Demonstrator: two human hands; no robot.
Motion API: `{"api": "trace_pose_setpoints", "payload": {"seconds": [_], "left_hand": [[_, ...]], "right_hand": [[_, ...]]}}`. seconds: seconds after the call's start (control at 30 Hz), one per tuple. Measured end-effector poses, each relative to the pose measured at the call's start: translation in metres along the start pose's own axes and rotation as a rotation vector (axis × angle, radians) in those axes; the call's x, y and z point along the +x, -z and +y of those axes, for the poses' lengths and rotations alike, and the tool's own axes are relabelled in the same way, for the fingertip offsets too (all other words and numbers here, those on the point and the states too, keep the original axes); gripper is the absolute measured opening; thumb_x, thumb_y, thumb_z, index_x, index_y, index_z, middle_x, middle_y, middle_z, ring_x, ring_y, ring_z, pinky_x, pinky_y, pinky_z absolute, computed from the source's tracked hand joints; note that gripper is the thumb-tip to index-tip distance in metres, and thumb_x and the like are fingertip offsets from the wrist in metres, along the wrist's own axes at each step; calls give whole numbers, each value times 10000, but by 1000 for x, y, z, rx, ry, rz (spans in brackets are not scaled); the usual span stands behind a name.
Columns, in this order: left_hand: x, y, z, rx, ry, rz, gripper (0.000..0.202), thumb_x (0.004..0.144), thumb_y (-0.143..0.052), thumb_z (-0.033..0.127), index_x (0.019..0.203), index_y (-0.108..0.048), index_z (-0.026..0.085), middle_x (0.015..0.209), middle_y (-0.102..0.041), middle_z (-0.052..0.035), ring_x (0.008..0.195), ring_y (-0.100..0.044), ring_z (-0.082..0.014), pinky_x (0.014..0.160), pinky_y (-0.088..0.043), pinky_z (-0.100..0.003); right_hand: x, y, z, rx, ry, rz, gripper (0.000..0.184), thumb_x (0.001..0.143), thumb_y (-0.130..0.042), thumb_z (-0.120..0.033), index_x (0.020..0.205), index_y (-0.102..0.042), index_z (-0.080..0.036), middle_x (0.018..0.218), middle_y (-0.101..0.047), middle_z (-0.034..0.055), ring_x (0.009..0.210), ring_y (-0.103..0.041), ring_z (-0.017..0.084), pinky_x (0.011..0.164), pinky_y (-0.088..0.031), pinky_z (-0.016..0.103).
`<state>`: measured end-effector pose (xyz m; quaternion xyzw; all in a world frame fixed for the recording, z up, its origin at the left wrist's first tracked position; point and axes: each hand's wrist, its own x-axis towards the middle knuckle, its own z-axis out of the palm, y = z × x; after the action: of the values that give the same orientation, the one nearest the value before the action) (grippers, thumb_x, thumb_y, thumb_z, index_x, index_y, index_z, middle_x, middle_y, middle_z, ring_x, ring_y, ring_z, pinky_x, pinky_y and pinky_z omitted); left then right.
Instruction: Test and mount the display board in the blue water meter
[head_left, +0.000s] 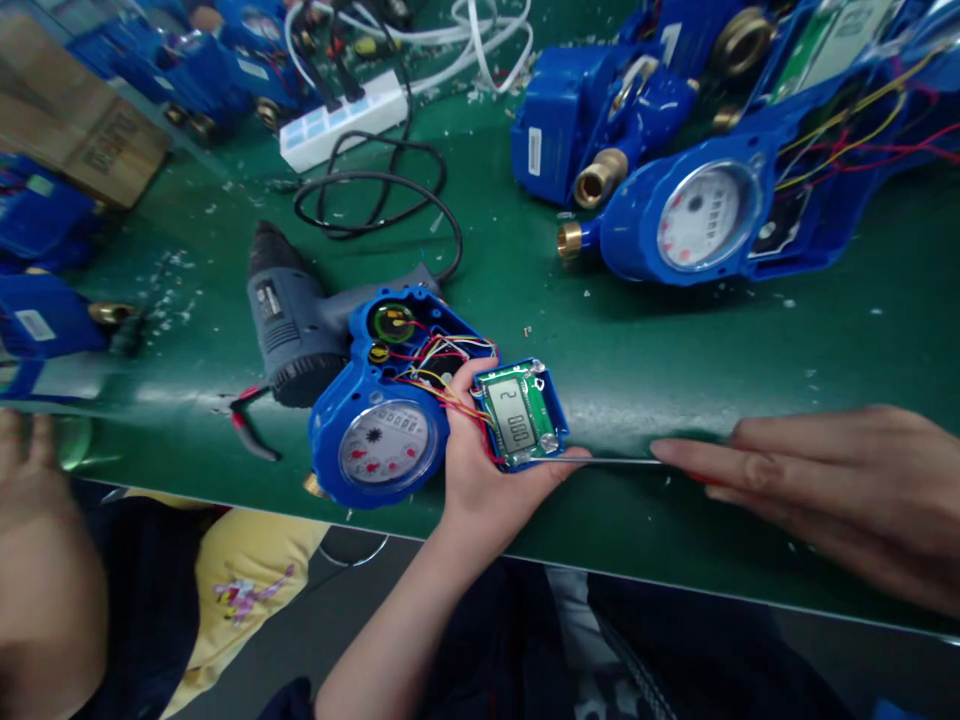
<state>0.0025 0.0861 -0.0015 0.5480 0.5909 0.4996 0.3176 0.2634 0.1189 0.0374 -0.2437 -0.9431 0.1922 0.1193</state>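
My left hand point(487, 480) is closed around a small blue-framed display module point(517, 415), a green circuit board with a lit LCD. Red and yellow wires point(431, 385) run from it into an opened blue water meter point(390, 445) lying on the bench beside my hand. From the right, my right hand point(817, 480) grips a screwdriver point(607, 460) whose red handle is mostly hidden by the fingers. Its thin shaft reaches the module's lower edge, close to my left thumb. Whether the tip sits on a screw I cannot tell.
Behind the meter lies a grey heat gun point(300, 320), with red-handled pliers point(251, 425) nearby. A white power strip point(345, 120) with cables stands farther back. More blue meters point(697, 215) crowd the back right. At left are a cardboard box point(82, 120) and a co-worker's hand point(30, 445).
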Motion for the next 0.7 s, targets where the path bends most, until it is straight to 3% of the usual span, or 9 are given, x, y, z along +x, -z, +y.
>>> {"api": "trace_pose_setpoints", "payload": {"seconds": [0.3,0.43,0.53,0.7], "left_hand": [[2,-2,4,-11,10,-6,791,584,-867,498,1189,-420,254,1099,-564,-30,896,-616,-166,787,-535,-291],[4,-2,3,-13,-13,8,794,578,-866,509,1185,-422,254,1140,-539,-39,930,-609,-168,812,-537,-287],[7,-2,1,4,-41,3,807,564,-865,529,1181,-422,256,1166,-532,-50,940,-615,-182,793,-546,-296],[7,-2,-1,-30,-41,6,819,544,-891,477,1184,-432,256,1143,-532,-39,896,-612,-161,747,-546,-267]], "right_hand": [[-10,-17,-10,-13,-13,78,373,1001,-417,-159,1371,-474,-157,748,-522,-6,564,-519,81,488,-378,227],[-5,-18,-17,115,-72,119,399,1018,-380,-188,1414,-425,-202,774,-585,4,615,-595,106,482,-426,221],[0,-19,-22,220,-107,196,361,1024,-378,-204,1367,-474,-265,913,-671,23,764,-672,134,499,-483,201],[6,-20,-23,311,-119,227,318,1012,-417,-206,1293,-515,-319,993,-712,-25,887,-702,142,590,-566,161]]}}
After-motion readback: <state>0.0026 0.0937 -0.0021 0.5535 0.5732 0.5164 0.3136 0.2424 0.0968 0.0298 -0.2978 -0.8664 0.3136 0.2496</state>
